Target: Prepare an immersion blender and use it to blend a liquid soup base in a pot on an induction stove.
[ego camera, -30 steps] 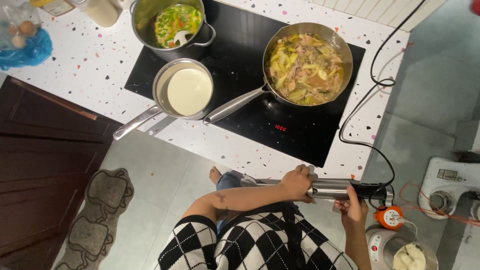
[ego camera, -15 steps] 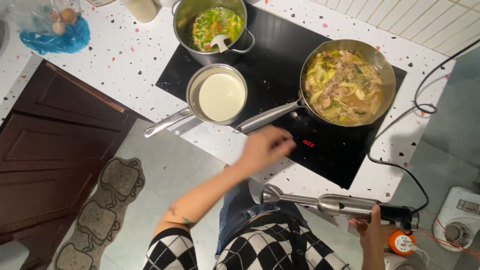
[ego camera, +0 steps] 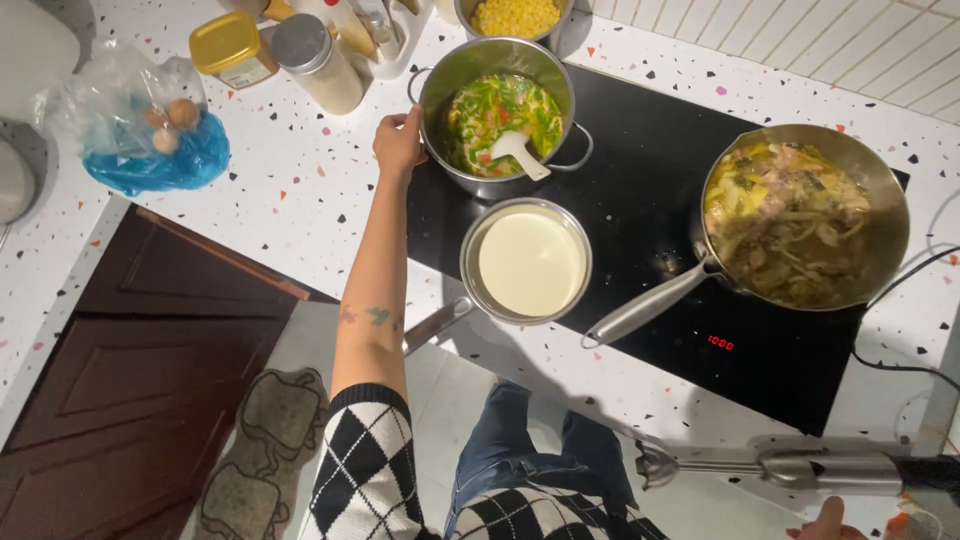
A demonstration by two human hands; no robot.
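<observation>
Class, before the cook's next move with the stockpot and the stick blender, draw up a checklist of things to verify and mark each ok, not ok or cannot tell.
1. Left hand has a grip on the stockpot handle: ok, it touches the left handle.
2. Stockpot sits fully on the black hob: ok.
3. White spoon out of the pot: not ok, it lies in the soup.
4. Right hand holds the stick blender firmly: cannot tell, mostly out of frame.
5. Saucepan handle clear of the body: not ok, it juts over the counter edge.
</observation>
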